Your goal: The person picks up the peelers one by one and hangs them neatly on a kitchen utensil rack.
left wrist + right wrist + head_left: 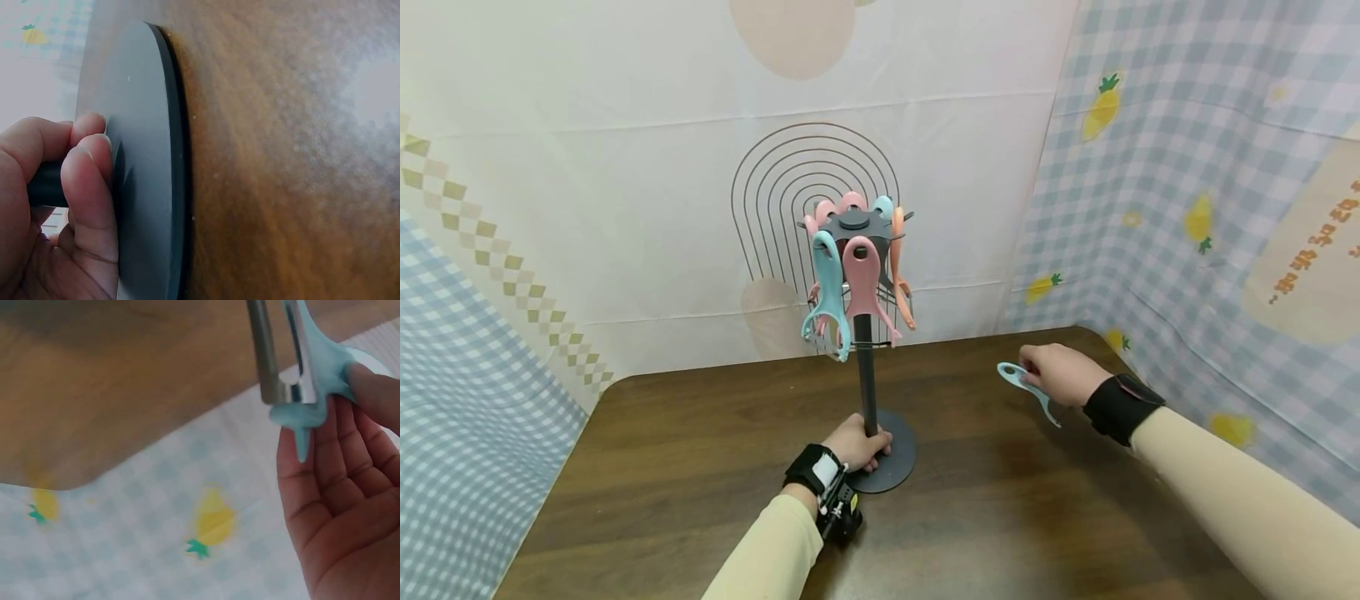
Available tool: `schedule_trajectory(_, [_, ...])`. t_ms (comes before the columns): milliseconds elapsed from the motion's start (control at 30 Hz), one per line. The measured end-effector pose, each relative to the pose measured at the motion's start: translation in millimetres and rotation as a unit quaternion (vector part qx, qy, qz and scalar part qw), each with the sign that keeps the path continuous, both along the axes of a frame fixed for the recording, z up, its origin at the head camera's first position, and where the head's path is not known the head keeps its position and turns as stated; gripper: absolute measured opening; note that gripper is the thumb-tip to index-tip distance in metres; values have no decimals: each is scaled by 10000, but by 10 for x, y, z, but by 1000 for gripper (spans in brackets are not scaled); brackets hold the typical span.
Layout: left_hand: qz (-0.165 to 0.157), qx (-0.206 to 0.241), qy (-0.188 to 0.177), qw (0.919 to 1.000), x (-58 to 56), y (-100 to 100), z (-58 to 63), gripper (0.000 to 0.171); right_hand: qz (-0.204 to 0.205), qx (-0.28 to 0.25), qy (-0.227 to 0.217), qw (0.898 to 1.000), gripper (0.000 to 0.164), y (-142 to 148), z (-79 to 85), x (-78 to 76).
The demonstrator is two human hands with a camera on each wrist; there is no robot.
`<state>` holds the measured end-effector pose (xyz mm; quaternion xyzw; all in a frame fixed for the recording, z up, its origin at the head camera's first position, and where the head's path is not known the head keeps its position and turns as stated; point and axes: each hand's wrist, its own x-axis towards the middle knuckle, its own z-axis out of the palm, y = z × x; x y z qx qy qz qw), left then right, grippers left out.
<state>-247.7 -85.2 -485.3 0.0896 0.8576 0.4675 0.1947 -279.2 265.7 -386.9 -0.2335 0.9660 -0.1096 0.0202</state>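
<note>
A dark grey stand (866, 379) with a round base (901, 454) rises from the table. My left hand (854, 443) grips its pole just above the base; in the left wrist view the fingers (87, 200) curl round the pole. From the hooks at the top hang several peelers: a blue one (829, 283), a pink one (862, 279) and an orange one (898, 258) among them. Off to the right, my right hand (1063, 373) pinches a light blue peeler (1018, 377) above the table. The right wrist view shows its metal blade (265, 356) and the thumb against its handle.
The brown wooden table (700, 467) ends at a back edge near a pale cloth wall (625, 250). Blue checked cloth hangs at the left (475, 400) and right (1150, 208). A small camera (841, 515) is strapped to my left wrist.
</note>
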Motion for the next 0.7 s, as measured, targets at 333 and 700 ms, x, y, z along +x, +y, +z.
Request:
schedule_trajectory(333, [-26, 5, 43, 10000, 21, -4, 17, 25, 373, -343, 434, 9978, 12, -295, 135, 85])
schedule_trajectory(700, [-26, 61, 25, 10000, 19, -6, 13, 25, 809, -1451, 459, 9850, 5, -660, 471, 309])
